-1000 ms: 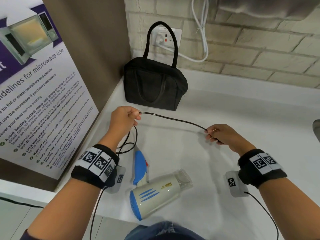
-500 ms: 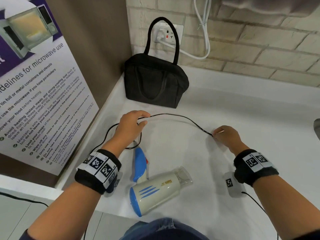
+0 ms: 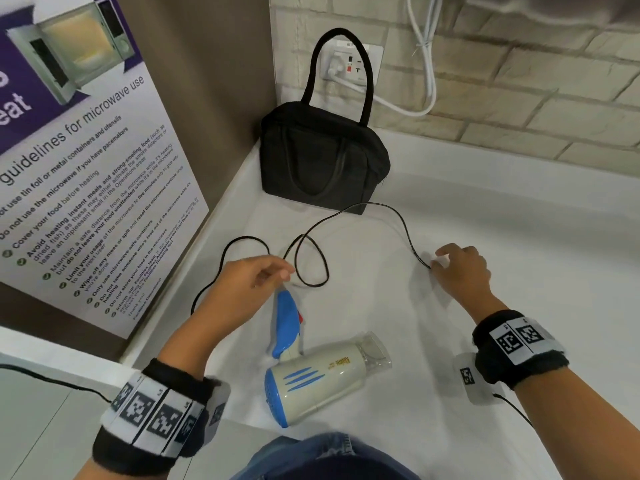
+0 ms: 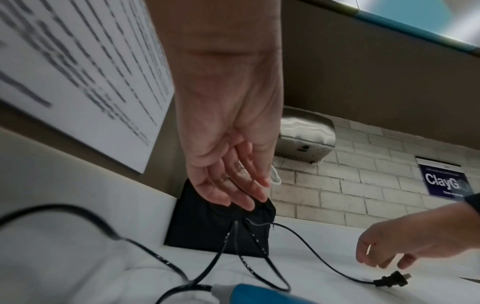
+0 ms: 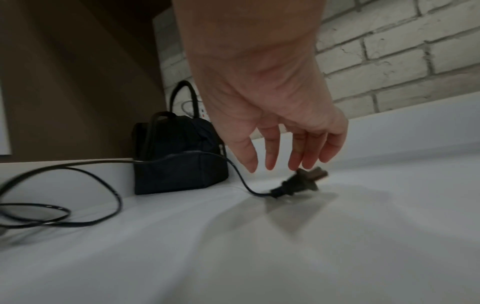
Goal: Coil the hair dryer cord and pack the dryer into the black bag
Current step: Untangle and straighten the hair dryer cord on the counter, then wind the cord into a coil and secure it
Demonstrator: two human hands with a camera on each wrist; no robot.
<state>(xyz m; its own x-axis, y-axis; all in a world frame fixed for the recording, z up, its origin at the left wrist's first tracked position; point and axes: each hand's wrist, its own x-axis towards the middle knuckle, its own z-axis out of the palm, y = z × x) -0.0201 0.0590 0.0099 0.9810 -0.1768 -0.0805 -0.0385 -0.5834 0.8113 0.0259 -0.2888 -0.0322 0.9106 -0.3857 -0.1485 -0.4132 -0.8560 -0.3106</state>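
The cream and blue hair dryer (image 3: 311,375) lies on its side on the white counter (image 3: 502,220), its blue handle (image 3: 287,323) pointing away from me. Its black cord (image 3: 313,285) lies slack in loose loops between the dryer and the black bag (image 3: 322,157), which stands in the back left corner. My left hand (image 3: 277,271) hovers over the loops with its fingers straight and holds nothing (image 4: 239,197). My right hand (image 3: 446,261) hangs over the plug (image 5: 298,183), which rests on the counter. Its fingers (image 5: 270,156) point down, relaxed, just touching the plug.
A microwave-rules poster (image 3: 86,168) leans along the left wall. Behind the bag are a wall socket (image 3: 349,64) and a white cable (image 3: 426,64) on the brick wall. A metal wall unit (image 4: 306,142) hangs above. The counter's front edge runs just below the dryer.
Both hands have let go of the cord, which was stretched between them. It has dropped to the counter in loose loops, and the plug now lies under my right hand.
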